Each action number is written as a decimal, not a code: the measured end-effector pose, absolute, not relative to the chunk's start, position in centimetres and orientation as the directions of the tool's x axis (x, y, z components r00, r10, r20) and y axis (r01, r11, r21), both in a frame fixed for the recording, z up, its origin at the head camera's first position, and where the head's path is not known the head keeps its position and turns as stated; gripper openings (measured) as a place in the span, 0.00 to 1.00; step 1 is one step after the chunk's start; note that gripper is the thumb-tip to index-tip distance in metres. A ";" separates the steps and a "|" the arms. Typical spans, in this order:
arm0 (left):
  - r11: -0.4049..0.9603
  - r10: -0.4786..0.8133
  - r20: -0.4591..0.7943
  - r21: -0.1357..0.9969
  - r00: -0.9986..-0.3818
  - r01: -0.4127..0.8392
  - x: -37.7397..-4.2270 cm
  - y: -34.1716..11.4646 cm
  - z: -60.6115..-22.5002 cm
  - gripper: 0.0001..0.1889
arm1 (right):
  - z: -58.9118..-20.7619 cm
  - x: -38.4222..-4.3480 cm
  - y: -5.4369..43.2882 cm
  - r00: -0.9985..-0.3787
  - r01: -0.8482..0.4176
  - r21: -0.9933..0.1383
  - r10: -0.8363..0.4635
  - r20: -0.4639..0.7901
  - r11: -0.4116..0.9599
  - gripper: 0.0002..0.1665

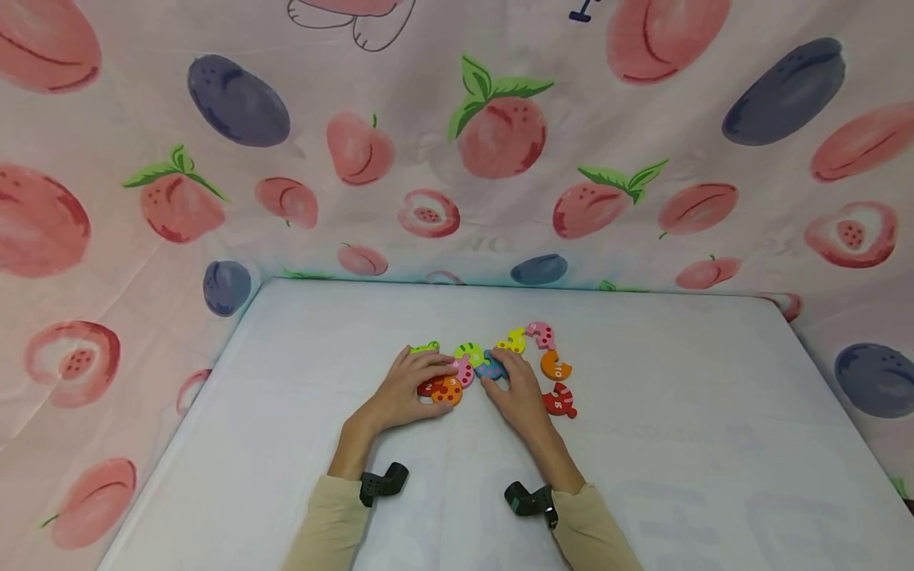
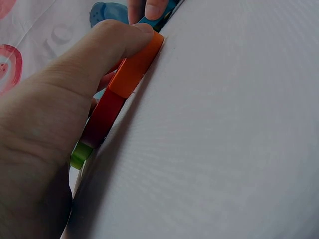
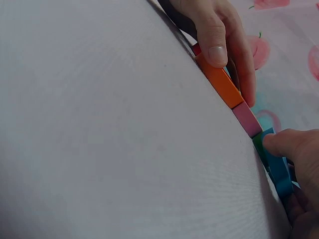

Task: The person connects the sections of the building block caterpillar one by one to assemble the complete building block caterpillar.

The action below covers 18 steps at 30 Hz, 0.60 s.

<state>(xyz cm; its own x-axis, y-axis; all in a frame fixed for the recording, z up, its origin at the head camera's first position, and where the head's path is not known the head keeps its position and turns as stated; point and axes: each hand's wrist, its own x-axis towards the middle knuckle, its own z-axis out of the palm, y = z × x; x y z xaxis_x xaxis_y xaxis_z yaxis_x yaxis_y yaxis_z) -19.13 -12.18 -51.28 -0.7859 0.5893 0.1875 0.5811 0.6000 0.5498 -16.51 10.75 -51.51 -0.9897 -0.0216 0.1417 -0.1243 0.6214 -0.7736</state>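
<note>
My left hand (image 1: 403, 390) spans a chain of number puzzle pieces on the table, its thumb against the edge of the orange piece (image 1: 448, 392) and its fingers reaching across to the pink piece (image 1: 466, 371). Partly beneath that hand lie a red piece (image 1: 427, 386) marked 2 and a green piece (image 1: 426, 347) at the chain's left end. A striped lime-green piece (image 1: 467, 352) follows the pink one. Between thumb and fingers, my right hand (image 1: 521, 396) pinches a blue piece (image 3: 280, 172), which sits right at the lime-green piece in the head view.
Right of my right hand lie loose pieces: yellow (image 1: 512, 341), spotted pink (image 1: 541, 334), orange (image 1: 554, 365) marked 10 and red (image 1: 560, 400) marked 8. The white table (image 1: 700, 412) meets a fruit-print cloth (image 1: 500, 230) at its back and sides.
</note>
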 end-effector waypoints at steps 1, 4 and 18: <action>0.599 0.590 0.189 0.550 -0.785 0.582 -19.1 -12.2 -51.3 0.29 | -51.5 -16.5 10.8 -0.990 -0.124 -0.772 -0.022 0.141 0.623 0.29; 0.598 0.591 0.191 0.549 -0.784 0.584 -19.1 -12.2 -51.3 0.29 | -51.6 -16.5 10.8 -0.990 -0.123 -0.769 -0.024 0.139 0.627 0.29; 0.600 0.587 0.195 0.547 -0.785 0.584 -19.1 -12.1 -51.4 0.29 | -51.6 -16.5 10.9 -0.992 -0.121 -0.735 -0.048 0.121 0.668 0.29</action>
<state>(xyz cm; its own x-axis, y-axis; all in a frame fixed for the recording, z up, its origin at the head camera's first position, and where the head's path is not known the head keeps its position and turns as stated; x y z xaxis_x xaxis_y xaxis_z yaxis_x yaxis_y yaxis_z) -19.13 -12.12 -51.35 -0.7854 0.5875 0.1952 0.5844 0.5995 0.5469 -16.54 10.94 -51.62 -0.9915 -0.0477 0.1207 -0.1215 0.6676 -0.7346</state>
